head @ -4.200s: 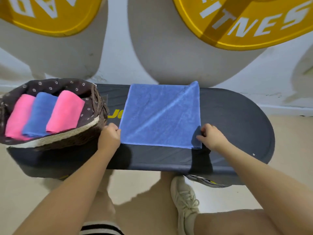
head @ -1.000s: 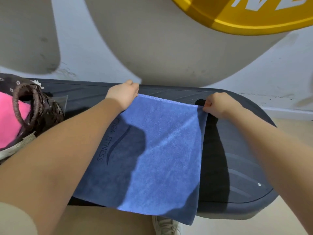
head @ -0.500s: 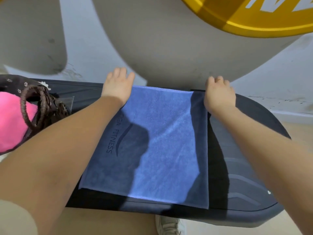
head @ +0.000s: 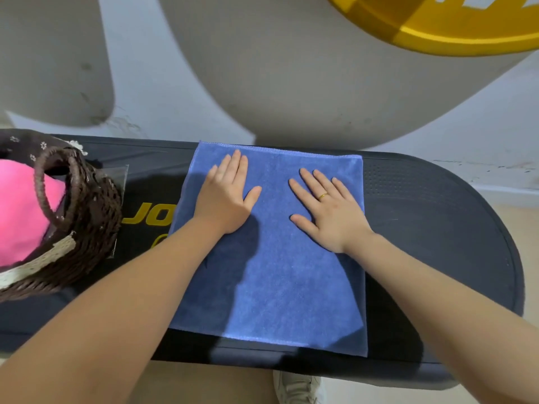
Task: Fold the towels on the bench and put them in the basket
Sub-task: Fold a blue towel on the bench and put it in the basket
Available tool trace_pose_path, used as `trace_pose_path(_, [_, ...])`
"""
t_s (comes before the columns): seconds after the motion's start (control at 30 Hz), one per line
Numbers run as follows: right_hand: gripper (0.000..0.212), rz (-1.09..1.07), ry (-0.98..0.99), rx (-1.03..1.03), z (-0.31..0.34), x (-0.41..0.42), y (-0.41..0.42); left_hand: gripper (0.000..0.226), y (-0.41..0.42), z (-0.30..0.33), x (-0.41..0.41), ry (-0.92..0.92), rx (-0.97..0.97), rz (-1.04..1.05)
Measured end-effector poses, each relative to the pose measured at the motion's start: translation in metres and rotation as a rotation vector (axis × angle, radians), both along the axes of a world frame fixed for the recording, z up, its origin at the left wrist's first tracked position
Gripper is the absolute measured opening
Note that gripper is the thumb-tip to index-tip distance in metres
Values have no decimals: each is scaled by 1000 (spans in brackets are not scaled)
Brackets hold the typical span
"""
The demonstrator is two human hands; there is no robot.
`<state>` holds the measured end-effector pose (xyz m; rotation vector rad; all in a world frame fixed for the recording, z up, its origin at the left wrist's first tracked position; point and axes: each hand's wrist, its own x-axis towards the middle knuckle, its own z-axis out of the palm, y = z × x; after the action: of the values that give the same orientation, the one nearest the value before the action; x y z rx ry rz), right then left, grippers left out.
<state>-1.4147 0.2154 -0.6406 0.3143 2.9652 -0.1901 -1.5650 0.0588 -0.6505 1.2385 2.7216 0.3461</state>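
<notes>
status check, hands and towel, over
Left hand and right hand flat on blue towel, fingers straight. Towel lies spread on bench, not in basket. Nothing in the way.

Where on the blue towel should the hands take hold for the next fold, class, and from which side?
Probably the two near corners of the blue towel, pinched from the person's side. It lies flat and square on the bench, near edge at the bench's front, while left hand and right hand rest flat on its far half.
</notes>
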Motion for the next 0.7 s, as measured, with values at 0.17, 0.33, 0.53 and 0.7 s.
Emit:
trace_pose_path(0.17, [81,-216,-5,-1,0,-3,49,86,-2,-3,-1,25,-21,-8])
trace_pose_path(0.33, [66,-466,-179,126,16,0,61,96,-5,4,7,8,-51,2])
trace_pose_path(0.53, [67,-85,11,65,19,62,-34,74,-54,20,73,70,-9,-116])
trace_pose_path(0.7, [63,68,-167,88,17,111,-83,73,-121,13,107,54,-211,-170])
